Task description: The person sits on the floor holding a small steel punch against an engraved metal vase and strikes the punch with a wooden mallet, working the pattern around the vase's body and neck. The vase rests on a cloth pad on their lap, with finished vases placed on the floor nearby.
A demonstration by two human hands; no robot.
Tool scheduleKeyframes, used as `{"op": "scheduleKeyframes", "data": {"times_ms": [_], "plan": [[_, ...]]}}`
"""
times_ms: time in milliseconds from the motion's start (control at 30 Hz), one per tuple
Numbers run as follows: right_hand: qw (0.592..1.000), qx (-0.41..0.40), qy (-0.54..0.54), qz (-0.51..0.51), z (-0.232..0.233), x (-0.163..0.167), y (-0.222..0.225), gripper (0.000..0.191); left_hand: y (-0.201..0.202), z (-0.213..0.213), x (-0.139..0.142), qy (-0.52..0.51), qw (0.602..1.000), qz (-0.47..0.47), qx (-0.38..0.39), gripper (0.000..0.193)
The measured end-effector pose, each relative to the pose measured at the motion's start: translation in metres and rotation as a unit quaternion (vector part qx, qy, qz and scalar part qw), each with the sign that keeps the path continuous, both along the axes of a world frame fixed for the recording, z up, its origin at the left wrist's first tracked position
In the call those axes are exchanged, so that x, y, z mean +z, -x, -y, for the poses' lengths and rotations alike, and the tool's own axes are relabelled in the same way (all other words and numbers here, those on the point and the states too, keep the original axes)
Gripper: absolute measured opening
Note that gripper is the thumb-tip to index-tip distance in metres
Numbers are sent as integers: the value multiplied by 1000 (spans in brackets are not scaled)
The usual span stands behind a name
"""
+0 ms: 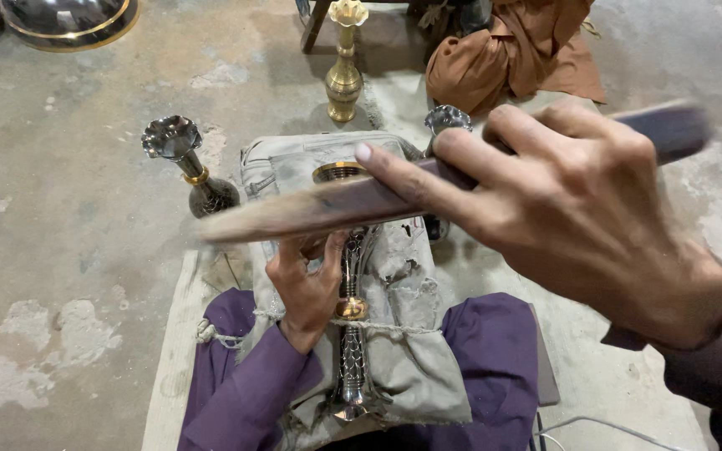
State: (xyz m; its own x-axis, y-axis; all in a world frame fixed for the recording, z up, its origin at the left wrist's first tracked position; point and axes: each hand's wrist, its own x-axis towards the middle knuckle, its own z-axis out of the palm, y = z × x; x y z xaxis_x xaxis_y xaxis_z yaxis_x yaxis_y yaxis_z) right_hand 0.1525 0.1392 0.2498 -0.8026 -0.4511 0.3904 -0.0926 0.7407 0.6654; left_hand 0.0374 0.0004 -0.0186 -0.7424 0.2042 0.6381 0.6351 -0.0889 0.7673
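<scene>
vase [350,334] on cloth pad [411,351] across lap, three vases behind: left [187,167], middle [344,63], right [447,119]

The light is soft and even, moderately bright, with only faint shadows on the concrete floor [85,250]. Small glints sit on the silver vase [179,150] and the brass vase [344,75]. The right hand [578,209] and its long tool [336,205], close to the lens, are smeared by motion blur; the background stays fairly sharp.

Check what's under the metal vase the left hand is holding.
The metal vase lies on a worn grey cloth pad across the person's purple-clad lap. The left hand grips its neck. The long flat tool in the right hand covers its upper part.
</scene>
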Motion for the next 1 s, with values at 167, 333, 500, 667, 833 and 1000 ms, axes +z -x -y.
{"op": "scheduleKeyframes", "data": {"times_ms": [167,333,500,667,833,1000], "plan": [[995,18,96,18,-6,-1,1,49,-3,-3,20,3,1000,1,2,35],[999,-5,-20,-25,-20,-13,-3,46,-4,-1,30,24,999,42,-9,37],[999,-13,47,-1,-23,-14,-3,48,-3,-1,34,26,999,20,-33,35],[973,-21,220,63,-36,-22,-6,62,0,-2,33,30,998,0,-51,29],[993,-19,117,0,-59,-43,-10,59,0,-6,26,54,997,-35,-39,41],[979,3,205,-3,-76,-50,-14,61,4,-7,23,61,995,-70,-38,49]]}}
